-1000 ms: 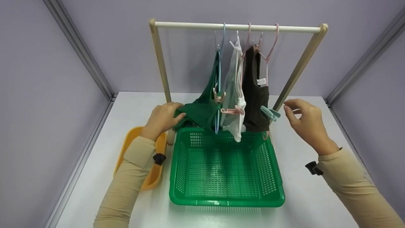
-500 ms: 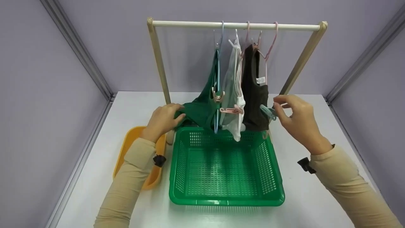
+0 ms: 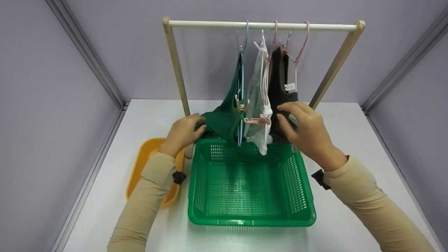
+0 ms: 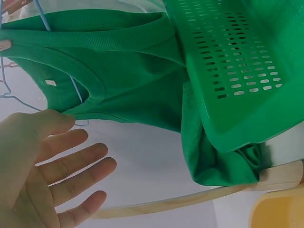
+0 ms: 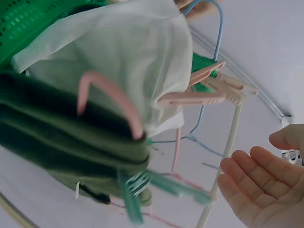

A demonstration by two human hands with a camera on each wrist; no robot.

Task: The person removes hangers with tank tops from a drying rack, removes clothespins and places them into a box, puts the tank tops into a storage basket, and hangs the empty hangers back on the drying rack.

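A green garment point(image 3: 220, 120) hangs on a blue hanger point(image 3: 239, 134), a beige clothespin point(image 3: 241, 105) on its edge. My left hand point(image 3: 183, 133) is beside its left edge; in the left wrist view the fingers point(image 4: 78, 161) are spread and hold nothing, the thumb overlapping the cloth edge. Whether it touches is unclear. My right hand point(image 3: 308, 129) is in front of a dark garment point(image 3: 278, 91), partly hiding its teal clothespin point(image 3: 293, 120). The right wrist view shows its fingers point(image 5: 256, 175) loosely bent, apart from the clothes. A white garment point(image 3: 257, 101) with a pink clothespin point(image 3: 257, 120) hangs between.
The rack's white rail point(image 3: 210, 24) spans two wooden legs point(image 3: 336, 64). Below the clothes stands a green perforated basket point(image 3: 252, 222) on the white table point(image 3: 350, 210). A yellow tray point(image 3: 140, 164) lies to its left, partly under the left forearm.
My right hand has moved left, from right of the teal clothespin to in front of the dark garment, toward the pink clothespin. The left hand has stayed nearly still.
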